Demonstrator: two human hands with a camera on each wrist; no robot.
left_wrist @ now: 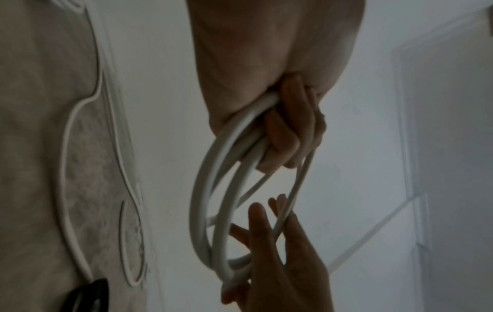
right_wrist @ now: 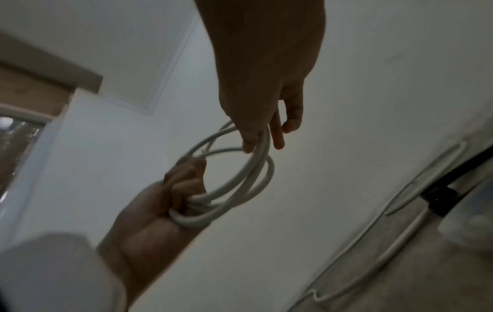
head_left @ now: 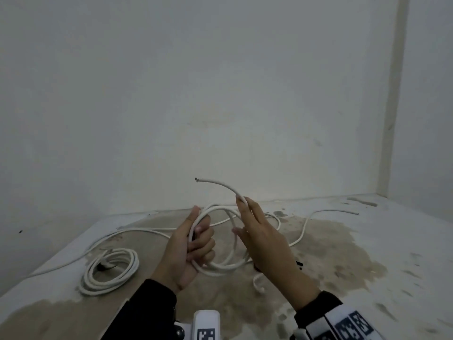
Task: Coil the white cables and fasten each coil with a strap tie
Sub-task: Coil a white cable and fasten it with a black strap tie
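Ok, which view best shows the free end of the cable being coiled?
The head view: the free end arcs up from the right hand, tip in plain sight. The left wrist view shows only a strand running between the right hand's fingers; the right wrist view shows the loops gripped by the left hand, no tip.

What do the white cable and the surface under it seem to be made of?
Cable: probably a plastic or rubber sheath, smooth and matte; it bends into soft loops in the left hand, and a darker tip shows at its cut end. Surface: looks like bare concrete or plaster, rough and matte, with brown blotchy stains; I cannot tell which.
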